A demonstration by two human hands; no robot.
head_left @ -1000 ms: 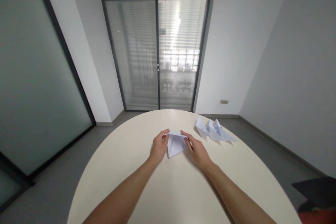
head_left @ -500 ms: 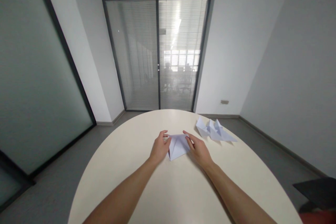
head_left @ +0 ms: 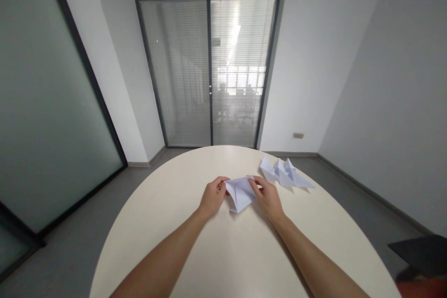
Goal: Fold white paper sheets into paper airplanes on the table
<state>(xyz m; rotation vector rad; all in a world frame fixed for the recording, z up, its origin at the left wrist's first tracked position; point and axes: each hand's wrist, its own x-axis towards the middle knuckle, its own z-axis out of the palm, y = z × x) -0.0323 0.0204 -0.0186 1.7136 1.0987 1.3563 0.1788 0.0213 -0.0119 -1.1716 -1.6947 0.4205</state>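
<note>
A white folded paper (head_left: 240, 193) is held between my two hands over the table. My left hand (head_left: 212, 197) pinches its upper left corner, with the fingertips partly hidden behind the edge. On the other side, my right hand (head_left: 268, 195) grips the upper right edge, thumb in front and fingers behind. The paper has a creased flap on its left part, and its layers spread apart at the lower left. Folded paper boats (head_left: 284, 174) stand close together beyond my right hand, near the table's far right edge.
The round cream table (head_left: 167, 242) fills the lower view. Beyond it is a glass door (head_left: 176, 79) with blinds, and a frosted glass panel (head_left: 52, 102) stands at the left. A dark flat object (head_left: 422, 253) lies past the table at lower right.
The paper has shifted slightly right and tilted, and its left side has opened out. My left hand's fingers have closed on its upper left corner; my right hand has its thumb further over the edge.
</note>
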